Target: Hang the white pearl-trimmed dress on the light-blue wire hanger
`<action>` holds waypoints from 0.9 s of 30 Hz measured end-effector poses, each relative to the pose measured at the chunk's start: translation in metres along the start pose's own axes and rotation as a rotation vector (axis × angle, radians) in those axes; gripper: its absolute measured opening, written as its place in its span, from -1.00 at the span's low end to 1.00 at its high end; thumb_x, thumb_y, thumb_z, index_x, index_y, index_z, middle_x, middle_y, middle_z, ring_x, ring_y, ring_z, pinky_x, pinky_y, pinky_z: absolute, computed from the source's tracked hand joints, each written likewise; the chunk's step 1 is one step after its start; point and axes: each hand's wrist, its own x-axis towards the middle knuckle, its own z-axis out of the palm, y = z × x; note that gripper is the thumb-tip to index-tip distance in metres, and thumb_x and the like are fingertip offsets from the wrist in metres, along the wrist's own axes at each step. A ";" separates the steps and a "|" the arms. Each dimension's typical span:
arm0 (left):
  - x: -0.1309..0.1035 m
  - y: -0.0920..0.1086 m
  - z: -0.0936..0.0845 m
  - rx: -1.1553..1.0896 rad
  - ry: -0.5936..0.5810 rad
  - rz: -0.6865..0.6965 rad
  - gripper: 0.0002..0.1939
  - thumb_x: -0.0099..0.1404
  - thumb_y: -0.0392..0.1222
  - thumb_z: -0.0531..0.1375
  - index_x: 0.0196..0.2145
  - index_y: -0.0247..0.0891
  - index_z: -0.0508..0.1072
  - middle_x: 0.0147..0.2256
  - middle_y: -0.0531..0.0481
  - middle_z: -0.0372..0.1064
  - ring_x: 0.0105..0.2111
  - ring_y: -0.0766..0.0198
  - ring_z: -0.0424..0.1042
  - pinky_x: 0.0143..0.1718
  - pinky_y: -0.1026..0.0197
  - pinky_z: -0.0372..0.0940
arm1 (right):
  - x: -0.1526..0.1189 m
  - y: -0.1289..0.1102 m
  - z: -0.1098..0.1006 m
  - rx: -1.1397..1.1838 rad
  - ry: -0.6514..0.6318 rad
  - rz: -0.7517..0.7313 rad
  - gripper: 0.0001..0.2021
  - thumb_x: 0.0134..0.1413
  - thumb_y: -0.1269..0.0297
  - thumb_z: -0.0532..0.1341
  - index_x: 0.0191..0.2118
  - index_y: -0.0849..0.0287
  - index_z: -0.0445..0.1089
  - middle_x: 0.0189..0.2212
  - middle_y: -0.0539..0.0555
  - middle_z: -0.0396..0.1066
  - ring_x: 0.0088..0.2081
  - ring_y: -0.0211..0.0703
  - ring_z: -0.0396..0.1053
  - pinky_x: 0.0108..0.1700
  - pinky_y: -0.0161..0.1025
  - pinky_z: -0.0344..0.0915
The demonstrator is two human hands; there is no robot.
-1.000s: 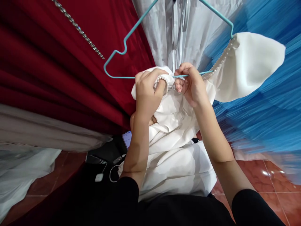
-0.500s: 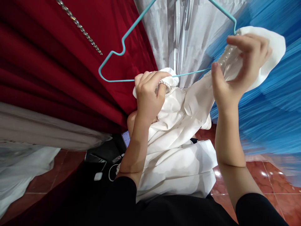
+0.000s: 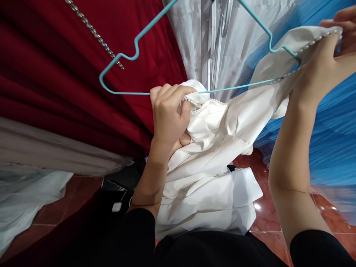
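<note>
A white satin dress (image 3: 211, 148) with a pearl-trimmed neckline drapes down over my lap. My left hand (image 3: 169, 107) is closed over the lower bar of a light blue clothes hanger (image 3: 155, 25), with some of the dress's pearl-edged cloth bunched in the same grip. Farther right and higher, my right hand (image 3: 330, 63) grasps the pearl edge of the dress and pulls it outward; its fingers are partly cut off by the frame. The hanger's right end pokes into the dress opening, where the cloth hides its tip.
Red drapery (image 3: 83, 85) with a rhinestone strip (image 3: 94, 33) hangs at the left. White fabric (image 3: 189, 40) hangs ahead and blue tulle (image 3: 333, 148) at the right. A dark phone (image 3: 114, 187) and a white charger (image 3: 116, 207) lie low on the left, above red floor tiles (image 3: 267, 207).
My right hand has moved right and drawn the pearl edge over the hanger's right end, closing on the cloth. The hanger and my left hand have shifted slightly left.
</note>
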 end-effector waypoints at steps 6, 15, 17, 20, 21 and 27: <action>0.000 0.002 0.014 -0.031 0.017 -0.030 -0.77 0.30 -0.38 0.08 -0.22 -0.13 0.46 -0.28 0.03 0.46 -0.23 0.10 0.37 0.06 -0.15 0.14 | -0.053 0.035 0.012 0.031 0.243 -0.006 -0.87 0.18 0.26 0.08 -0.24 0.04 0.37 -0.17 0.18 0.28 0.06 0.04 0.32 -0.09 -0.02 0.37; -0.003 0.014 0.024 -0.048 0.056 -0.060 -0.74 0.34 -0.33 0.06 -0.15 -0.13 0.51 -0.21 0.02 0.50 -0.12 0.09 0.42 0.15 -0.08 0.15 | -0.077 0.020 0.052 0.047 -0.085 -0.157 -0.71 0.23 0.21 0.04 -0.02 -0.10 0.42 -0.04 0.08 0.37 0.09 -0.08 0.33 0.18 -0.03 0.31; -0.006 0.011 0.026 -0.088 0.098 -0.001 -0.75 0.36 -0.28 0.06 -0.12 -0.11 0.50 -0.18 0.01 0.48 -0.09 0.10 0.42 0.15 -0.08 0.17 | -0.072 0.017 0.063 0.159 -0.127 -0.141 -0.75 0.28 0.18 0.03 -0.14 -0.08 0.47 -0.20 0.07 0.39 -0.07 -0.14 0.36 0.10 -0.08 0.36; -0.017 0.008 0.030 -0.178 0.300 0.099 -0.77 0.35 -0.17 0.11 -0.08 -0.12 0.48 -0.13 -0.03 0.38 -0.06 0.12 0.40 0.06 -0.03 0.28 | -0.068 0.028 0.079 0.247 0.007 -0.198 -0.74 0.29 0.12 0.06 -0.24 0.03 0.48 -0.33 0.04 0.31 -0.18 -0.19 0.34 0.00 -0.08 0.39; -0.023 0.007 0.031 -0.205 0.390 0.100 -0.78 0.33 -0.14 0.13 -0.08 -0.14 0.46 -0.14 -0.04 0.34 -0.09 0.14 0.40 -0.01 0.00 0.32 | -0.068 0.032 0.082 0.255 0.035 -0.213 -0.73 0.29 0.12 0.06 -0.24 0.05 0.48 -0.32 0.04 0.30 -0.17 -0.21 0.34 0.01 -0.08 0.40; -0.044 -0.033 0.030 -0.391 0.741 -0.422 -0.68 0.22 -0.40 0.05 -0.07 -0.20 0.21 -0.31 0.04 0.20 -0.31 0.33 0.32 -0.19 0.18 0.32 | -0.073 0.038 0.086 0.237 0.066 -0.265 -0.77 0.29 0.19 0.07 -0.16 0.04 0.47 -0.25 0.01 0.31 -0.14 -0.27 0.35 0.03 -0.10 0.42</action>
